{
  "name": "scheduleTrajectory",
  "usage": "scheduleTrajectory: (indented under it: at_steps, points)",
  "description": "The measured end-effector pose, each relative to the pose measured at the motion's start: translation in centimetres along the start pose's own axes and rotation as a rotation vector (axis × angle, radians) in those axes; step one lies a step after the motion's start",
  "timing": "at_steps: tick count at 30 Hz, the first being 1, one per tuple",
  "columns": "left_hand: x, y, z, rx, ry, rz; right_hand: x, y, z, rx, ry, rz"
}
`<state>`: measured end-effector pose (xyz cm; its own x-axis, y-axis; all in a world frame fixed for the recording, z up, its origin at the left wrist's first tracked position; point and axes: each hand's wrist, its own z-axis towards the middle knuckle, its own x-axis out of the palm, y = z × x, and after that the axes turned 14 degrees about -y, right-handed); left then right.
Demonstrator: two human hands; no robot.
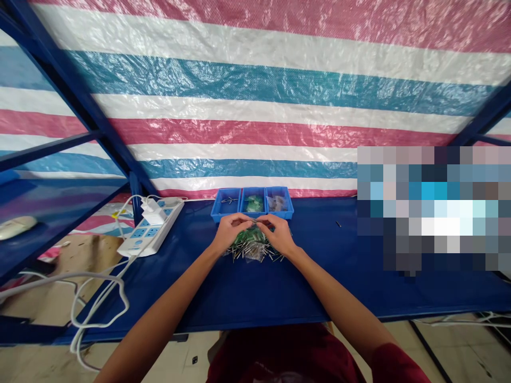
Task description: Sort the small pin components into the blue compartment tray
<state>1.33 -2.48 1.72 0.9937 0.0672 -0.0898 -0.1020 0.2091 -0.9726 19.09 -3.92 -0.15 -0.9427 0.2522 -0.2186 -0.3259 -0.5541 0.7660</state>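
Slim rods [229,200], green pieces [253,204], clear bags [277,203] in divided blue tray [217,217].

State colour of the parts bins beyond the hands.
Blue parts bins, best seen in the head view.

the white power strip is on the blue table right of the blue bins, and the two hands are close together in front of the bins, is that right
Not quite: the head view shows the white power strip left of the blue bins, not right. The rest stands.
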Motion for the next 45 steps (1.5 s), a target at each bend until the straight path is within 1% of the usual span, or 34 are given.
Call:
scheduleTrajectory:
  at_steps: [4, 6, 10, 12, 13, 14, 16, 18, 20, 22, 25, 26, 27, 28, 30, 31, 32, 33, 35, 37, 39, 41, 43, 45]
  points:
    - [0.1, -0.3, 0.0, -0.026, -0.039, -0.058, -0.1, -0.1, -0.1, -0.032, -0.004, 0.006]
    - [0.2, -0.4, -0.1, -0.059, -0.022, -0.096, -0.2, -0.2, -0.2, -0.092, -0.009, -0.001]
    - [0.3, -0.2, 0.0, -0.164, 0.054, -0.190, -0.3, -0.3, -0.2, -0.241, -0.026, -0.070]
    - [0.3, 0.0, 0.0, -0.179, 0.060, -0.186, -0.3, -0.2, -0.2, -0.265, -0.029, -0.103]
    - [0.3, 0.1, 0.1, -0.162, 0.044, -0.166, -0.3, -0.2, -0.2, -0.252, -0.030, -0.112]
    - [0.2, 0.1, 0.1, -0.126, 0.020, -0.137, -0.2, -0.1, -0.1, -0.217, -0.038, -0.115]
    - [0.0, 0.0, 0.2, -0.019, -0.014, -0.066, -0.2, 0.1, 0.1, -0.097, -0.057, -0.090]
    - [-0.1, -0.2, 0.1, 0.081, 0.006, 0.017, -0.3, 0.2, 0.3, 0.055, -0.040, -0.020]
    - [-0.2, -0.4, 0.1, 0.128, 0.066, 0.094, -0.5, 0.3, 0.6, 0.214, 0.049, 0.099]
    - [-0.3, -0.6, 0.0, 0.129, 0.098, 0.131, -0.8, 0.3, 1.0, 0.356, 0.182, 0.225]
    - [-0.4, -0.7, 0.2, 0.114, 0.050, 0.106, -1.5, 0.2, 1.5, 0.501, 0.384, 0.336]
    - [-0.5, -0.6, 0.3, 0.114, 0.018, 0.093, -1.7, 0.1, 1.7, 0.537, 0.418, 0.355]
    - [-0.7, -0.6, 0.5, 0.115, -0.014, 0.083, -1.9, 0.0, 1.9, 0.568, 0.382, 0.378]
    - [-0.8, -0.5, 0.6, 0.114, -0.043, 0.079, -2.1, -0.2, 2.1, 0.602, 0.277, 0.403]
    - [-1.1, -0.4, 0.8, 0.120, -0.089, 0.097, -2.5, -0.6, 2.5, 0.673, 0.000, 0.446]
    - [-1.3, -0.4, 0.9, 0.132, -0.105, 0.121, -2.6, -0.9, 2.6, 0.713, -0.101, 0.446]
    - [-1.4, -0.4, 0.9, 0.155, -0.113, 0.159, -2.7, -1.2, 2.7, 0.748, -0.164, 0.417]
    - [-1.5, -0.4, 0.9, 0.189, -0.114, 0.213, -2.8, -1.5, 2.7, 0.759, -0.190, 0.370]
    - [-1.7, -0.4, 0.9, 0.280, -0.100, 0.359, -2.8, -2.0, 2.7, 0.715, -0.198, 0.234]
    - [-2.0, -0.3, 1.0, 0.373, -0.061, 0.509, -2.7, -2.3, 2.5, 0.587, -0.179, 0.049]
    - [-2.2, -0.2, 1.1, 0.443, 0.036, 0.613, -2.6, -2.2, 2.3, 0.432, -0.139, -0.159]
    - [-2.5, 0.0, 1.3, 0.486, 0.194, 0.666, -2.6, -2.1, 2.2, 0.328, -0.059, -0.356]
    - [-2.7, 0.2, 1.3, 0.500, 0.367, 0.707, -3.0, -1.9, 2.3, 0.291, 0.057, -0.503]
    - [-3.0, 0.2, 1.3, 0.491, 0.499, 0.754, -3.7, -1.9, 2.5, 0.274, 0.175, -0.582]
